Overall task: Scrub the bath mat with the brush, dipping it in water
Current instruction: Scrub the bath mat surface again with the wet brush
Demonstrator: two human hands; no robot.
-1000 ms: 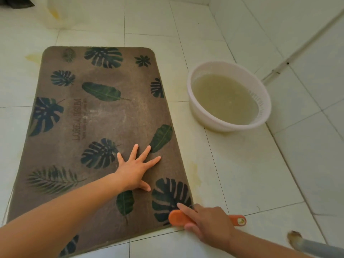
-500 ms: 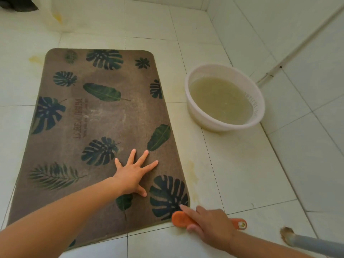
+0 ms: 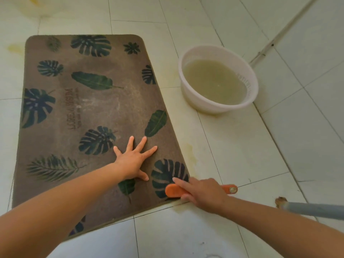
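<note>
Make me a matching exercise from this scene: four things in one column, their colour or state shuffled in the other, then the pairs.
1 bath mat
2 brush
3 basin
4 left hand

A holds cloudy water
B orange, gripped by the right hand
C spread flat on the bath mat
D brown with dark leaves

Pairs: 1-D, 2-B, 3-A, 4-C

Left hand: flat, palm down, fingers straight and spread, pressing the bath mat toward its near right corner.
Left arm: stretched forward over the mat's near edge.
Right hand: curled round the brush, index finger along its back, at the mat's near right corner.
Right arm: reaches in beside the mat.
</note>
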